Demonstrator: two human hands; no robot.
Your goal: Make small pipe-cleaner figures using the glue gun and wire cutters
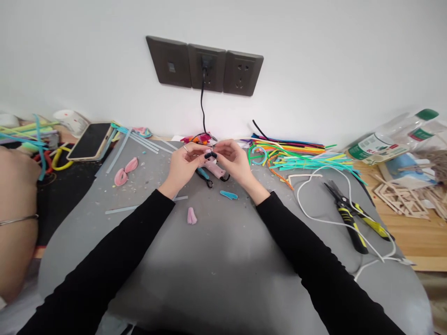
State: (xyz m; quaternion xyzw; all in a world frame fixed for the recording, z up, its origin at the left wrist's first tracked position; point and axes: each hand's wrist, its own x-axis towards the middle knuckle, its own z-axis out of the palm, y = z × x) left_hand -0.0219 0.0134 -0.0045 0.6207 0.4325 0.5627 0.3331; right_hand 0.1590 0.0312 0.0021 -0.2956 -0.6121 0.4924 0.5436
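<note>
We're holding a small, bent black pc (pixel 211 155) btwn both hands, over the far middle of the gray mat (pixel 223 270). Our L hand (pixel 183 164), w/ a ring on it, is pinching the pc from the left, thumb against fingers; our R hand (pixel 236 162) is pinching it from the right, its tips nearly meeting the L ones.

Just under the hands a pale pink tool (pixel 215 169) is lying on the mat, partly hidden by our fingers, w/ a blue-handled tool (pixel 203 174) beside it, left. Slightly nearer, a blue fuzzy pc (pixel 228 195) is lying right & a pink fuzzy pc (pixel 192 216) left. Two more pink loops (pixel 126 171) are sitting farther left, near some translucent sticks (pixel 118 151).

Far left, a phone (pixel 90 141) is resting face up near a paper cup (pixel 71 122); another person's arm (pixel 17 260), w/ a bracelet, is coming in at the left edge.

Far right, colored fuzzy stems (pixel 310 162) are lying in a pile; nearer, yellow-black cutters (pixel 347 216) are lying w/ a white cord (pixel 316 218) looping around. Clear bottles (pixel 375 148) are lying at far right. A black cord (pixel 202 100) is hanging from the wall socket (pixel 206 67).
</note>
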